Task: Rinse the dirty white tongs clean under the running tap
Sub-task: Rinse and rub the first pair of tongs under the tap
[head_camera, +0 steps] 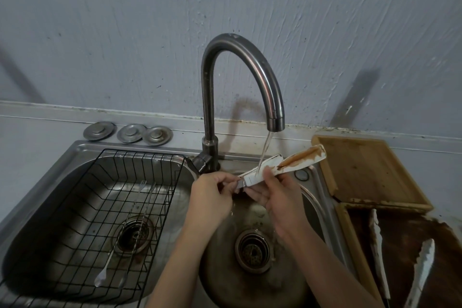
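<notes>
The white tongs (287, 164) are held level over the right sink bowl (225, 270), their far arm smeared with brown sauce. Water from the curved dark tap (250, 57) streams onto the tongs' middle. My left hand (212, 195) pinches the hinge end. My right hand (277, 197) grips the tongs from below, thumb on top near the stream. Water drips off both hands into the bowl.
A black wire rack (82, 207) sits in the left bowl with two long metal utensils (120, 240) on it. Three metal sink plugs (127, 132) lie behind. Right of the sink lie a wooden board (370, 170) and a sauce-covered tray (350, 240) with more dirty tongs (420, 272).
</notes>
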